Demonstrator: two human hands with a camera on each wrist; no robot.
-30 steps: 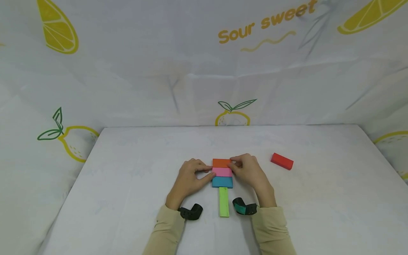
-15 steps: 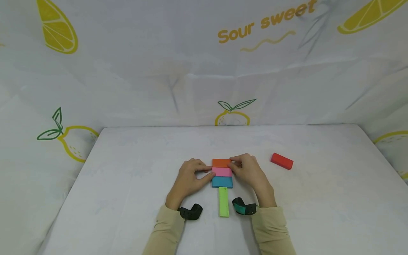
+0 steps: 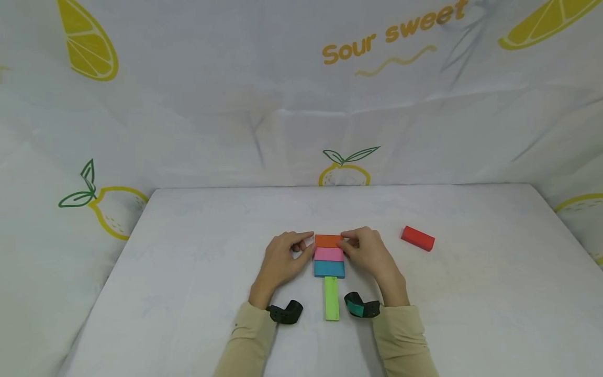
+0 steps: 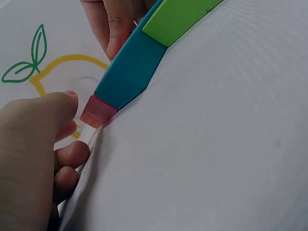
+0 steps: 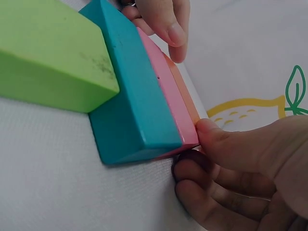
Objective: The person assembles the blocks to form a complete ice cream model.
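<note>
Flat on the white table lie an orange block [image 3: 326, 241], a pink block [image 3: 328, 254] and a blue block [image 3: 329, 268], side by side in a column. A green block [image 3: 332, 298] runs lengthwise from the blue one's near side. My left hand [image 3: 284, 257] is at the left end of the orange block; in the left wrist view a small gap shows between its thumb [image 4: 70, 101] and the row. With thumb and index finger, my right hand [image 3: 369, 254] pinches the right end of the orange block. Its thumb [image 5: 211, 132] lies against that end.
A red block [image 3: 417, 238] lies at an angle to the right of my right hand. White cloth with lemon prints [image 3: 345, 175] hangs behind the table [image 3: 188, 251]. Black straps [image 3: 286, 312] are around both wrists.
My left hand has shifted slightly away from me, from beside the pink block to the orange one, its index finger now straighter. The right hand and the blocks look unmoved.
</note>
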